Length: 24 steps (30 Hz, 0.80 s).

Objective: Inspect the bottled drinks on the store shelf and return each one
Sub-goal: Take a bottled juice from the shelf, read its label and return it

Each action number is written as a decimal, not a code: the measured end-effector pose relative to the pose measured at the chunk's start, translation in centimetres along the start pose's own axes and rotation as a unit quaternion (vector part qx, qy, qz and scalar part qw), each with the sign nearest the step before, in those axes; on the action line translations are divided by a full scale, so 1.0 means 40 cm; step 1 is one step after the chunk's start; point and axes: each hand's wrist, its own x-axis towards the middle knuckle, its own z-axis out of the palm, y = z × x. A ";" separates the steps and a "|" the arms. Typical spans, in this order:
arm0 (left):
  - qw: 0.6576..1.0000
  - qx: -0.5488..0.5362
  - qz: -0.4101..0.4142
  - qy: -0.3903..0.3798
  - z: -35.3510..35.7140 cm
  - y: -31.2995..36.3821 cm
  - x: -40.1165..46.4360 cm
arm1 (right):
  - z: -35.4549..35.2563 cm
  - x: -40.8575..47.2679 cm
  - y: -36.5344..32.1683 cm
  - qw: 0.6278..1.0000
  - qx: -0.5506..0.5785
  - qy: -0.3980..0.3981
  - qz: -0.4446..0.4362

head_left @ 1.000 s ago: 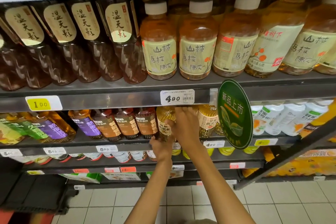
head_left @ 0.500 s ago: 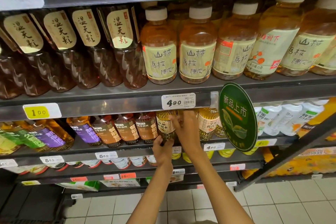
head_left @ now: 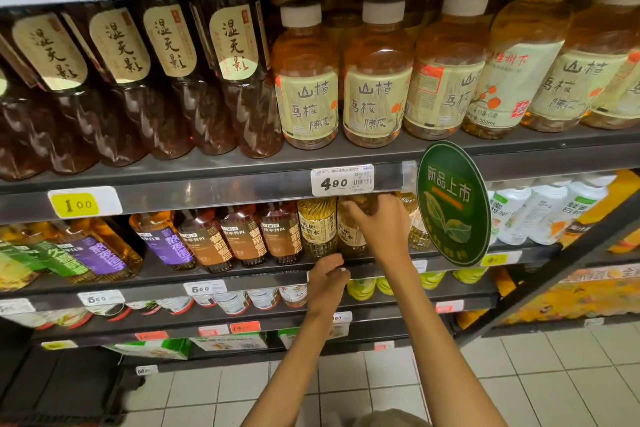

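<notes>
On the store shelf (head_left: 242,274) the right hand (head_left: 379,224) has shifted up the yellow bottle (head_left: 349,236), fingers curled round its neck — likely seating it back — while the left hand (head_left: 327,279) stays loosely curled at the shelf edge, holding nothing.

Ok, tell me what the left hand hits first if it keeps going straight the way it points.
Probably the front edge of the shelf under the yellow bottles, or the base of the yellow bottle just above the left hand; depth is unclear.

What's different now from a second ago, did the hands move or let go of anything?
Little changed. The right hand still grips the top of the yellow-labelled clear plastic bottle standing on the grey metal shelf. The left hand has slipped off the bottle's base down to the shelf edge, fingers curled. The neighbouring bottles and round green sign stayed put.
</notes>
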 end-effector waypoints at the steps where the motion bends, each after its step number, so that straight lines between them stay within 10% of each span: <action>1: 1.000 0.007 0.001 -0.013 -0.001 -0.001 -0.002 | -0.004 -0.012 0.007 1.000 0.007 0.013 -0.014; 11: 0.992 0.074 0.071 -0.078 -0.025 -0.017 -0.054 | -0.046 -0.105 0.022 0.963 0.233 -0.062 -0.118; 24: 0.981 0.026 0.053 -0.185 -0.160 0.096 -0.202 | -0.107 -0.100 -0.091 0.864 0.487 -0.123 0.029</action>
